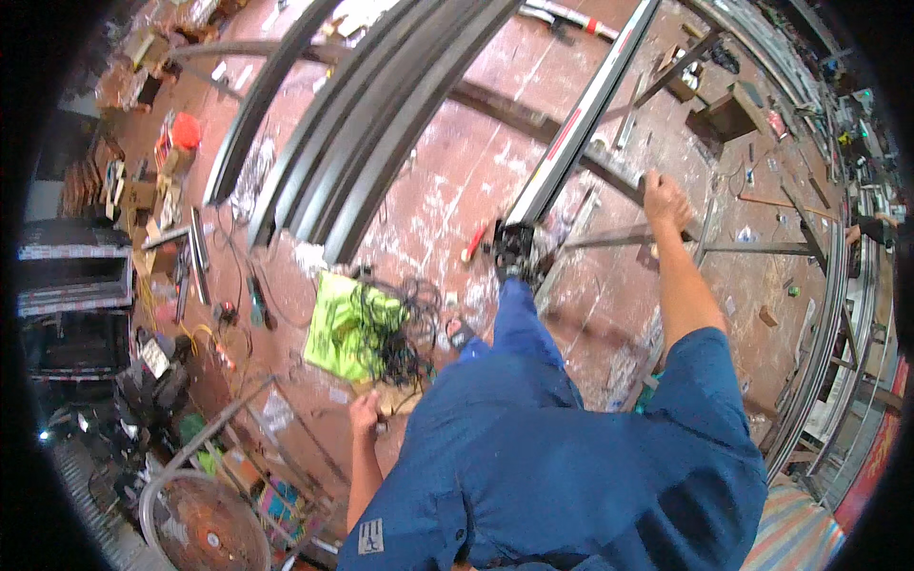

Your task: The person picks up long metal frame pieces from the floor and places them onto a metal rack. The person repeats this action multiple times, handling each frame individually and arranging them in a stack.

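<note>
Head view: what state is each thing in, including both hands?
Right hand: closed around a dark metal bar.
Left hand: low by the hip, grip unclear.
Long silver rail: lying on the floor, foot on its near end.
Yellow-green bag: crumpled, black cables tangled over it.

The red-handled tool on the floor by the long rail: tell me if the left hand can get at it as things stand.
Probably not without shifting: the left hand hangs low beside the hip, and the red-handled tool lies well ahead, past the green sheet and tangled black cables.
</note>
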{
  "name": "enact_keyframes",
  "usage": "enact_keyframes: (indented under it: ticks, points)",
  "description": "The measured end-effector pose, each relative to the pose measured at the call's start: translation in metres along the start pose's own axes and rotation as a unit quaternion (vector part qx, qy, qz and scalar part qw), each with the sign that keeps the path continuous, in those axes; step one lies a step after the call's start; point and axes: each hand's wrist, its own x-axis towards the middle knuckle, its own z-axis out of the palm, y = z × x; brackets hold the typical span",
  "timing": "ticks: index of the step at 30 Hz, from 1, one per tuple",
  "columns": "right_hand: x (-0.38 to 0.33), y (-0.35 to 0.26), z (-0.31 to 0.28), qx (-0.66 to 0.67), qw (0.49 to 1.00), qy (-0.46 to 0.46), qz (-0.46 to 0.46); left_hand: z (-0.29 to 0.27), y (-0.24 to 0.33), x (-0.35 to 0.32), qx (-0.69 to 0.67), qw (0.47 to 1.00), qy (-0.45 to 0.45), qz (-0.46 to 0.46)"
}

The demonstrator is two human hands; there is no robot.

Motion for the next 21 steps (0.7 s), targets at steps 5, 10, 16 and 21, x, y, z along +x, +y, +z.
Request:
enact_keyframes:
  ticks: [5,10,16,21]
  points:
    - [-0.004,-0.004,-0.006,0.016,0.999,0.032,-0.004,0.013,0.010,-0.009,0.006,0.999,-0.050,-0.005]
    - [-0.003,-0.002,-0.011,0.053,0.999,0.004,0.003,0.025,-0.001,0.013,0.159,0.931,-0.088,0.316]
    - [0.026,-0.062,-0.016,0.365,0.926,-0.094,-0.005,0.057,0.036,0.014,0.091,0.978,-0.041,0.184]
    - [0.065,-0.180,0.008,0.462,0.877,-0.121,-0.052,0.057,0.069,0.016,-0.011,0.992,-0.038,0.117]
